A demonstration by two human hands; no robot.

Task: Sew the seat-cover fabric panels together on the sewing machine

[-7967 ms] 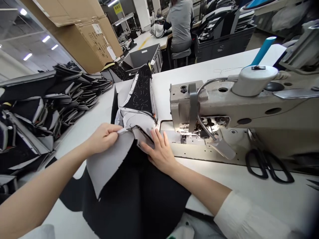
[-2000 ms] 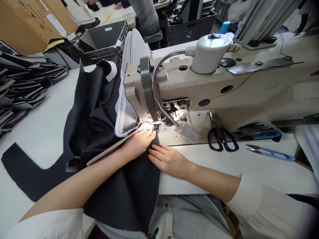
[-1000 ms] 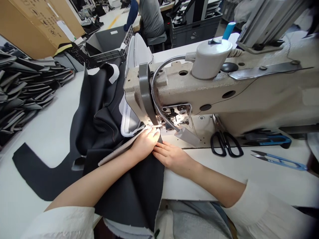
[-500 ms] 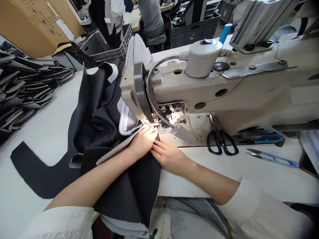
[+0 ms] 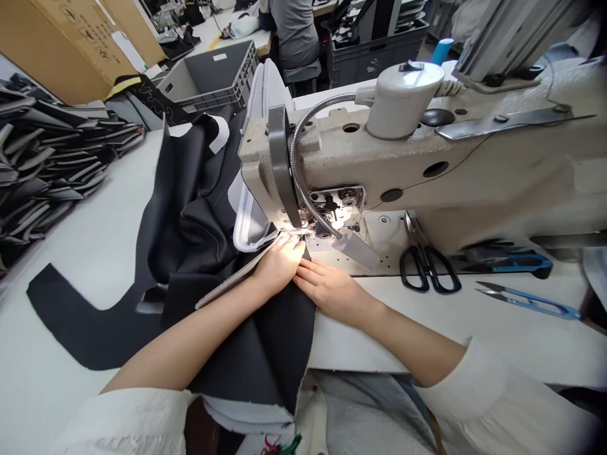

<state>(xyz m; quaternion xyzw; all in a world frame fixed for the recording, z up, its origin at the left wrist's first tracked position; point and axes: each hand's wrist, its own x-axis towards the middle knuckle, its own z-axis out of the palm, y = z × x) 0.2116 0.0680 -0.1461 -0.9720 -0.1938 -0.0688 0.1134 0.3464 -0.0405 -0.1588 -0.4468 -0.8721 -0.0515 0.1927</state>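
Note:
My left hand [image 5: 279,265] is closed at the edge of a black leather-like piece [image 5: 279,341], just in front of the sewing machine's needle area. Beside it, my right hand [image 5: 334,292] lies flat on the same piece, its fingers stretched out and their tips touching my left hand. A stiff light-backed strip [image 5: 232,277] runs under my left wrist toward the needle. The sewing machine [image 5: 327,151] has a lit lamp with a flexible metal neck bent over the stitching spot. Left of it, more black material [image 5: 199,234] lies bunched in folds. The needle tip is hidden.
Black-handled scissors [image 5: 427,265] and blue thread snips [image 5: 531,302] lie right of my hands. A tall pile of cut pieces [image 5: 52,170] stands at far left. Behind are a grey crate [image 5: 203,101], a cardboard box [image 5: 71,50] and a seated person [image 5: 294,31].
The whole view has shifted slightly, so things appear a little farther right. The black and white item that hung over the grey crate is out of sight. Both hands keep nearly the same place.

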